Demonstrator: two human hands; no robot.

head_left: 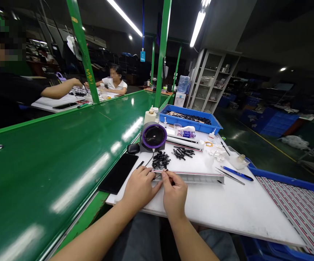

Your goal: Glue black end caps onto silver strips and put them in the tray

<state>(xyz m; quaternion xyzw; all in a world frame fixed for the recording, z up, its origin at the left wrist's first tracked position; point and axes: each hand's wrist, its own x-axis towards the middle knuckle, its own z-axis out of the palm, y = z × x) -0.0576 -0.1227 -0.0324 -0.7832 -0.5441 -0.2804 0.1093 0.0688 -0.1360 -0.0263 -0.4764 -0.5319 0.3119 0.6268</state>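
A long silver-white rail point(203, 178) with a red line along its top edge lies crosswise on the white work board point(217, 210). My left hand point(138, 187) is closed over the rail's left end, its fingertips partly hidden. Beside it, my right hand point(174, 197) pinches a small black piece point(166, 170) between thumb and forefinger at the rail's top edge. Just behind the rail is a heap of small black strips point(161, 160), and a second black heap point(183, 153) lies to its right. Another rail point(185, 143) sits farther back.
A fan with a purple rim point(154, 136) stands behind the heaps, beside a dark phone-like slab point(119, 173). Tweezers point(230, 175) and a blue pen-like tool point(237, 173) lie right. Blue bins hold black parts point(191, 117) and striped rails point(295, 210). A green conveyor point(72, 174) runs left; co-workers sit beyond.
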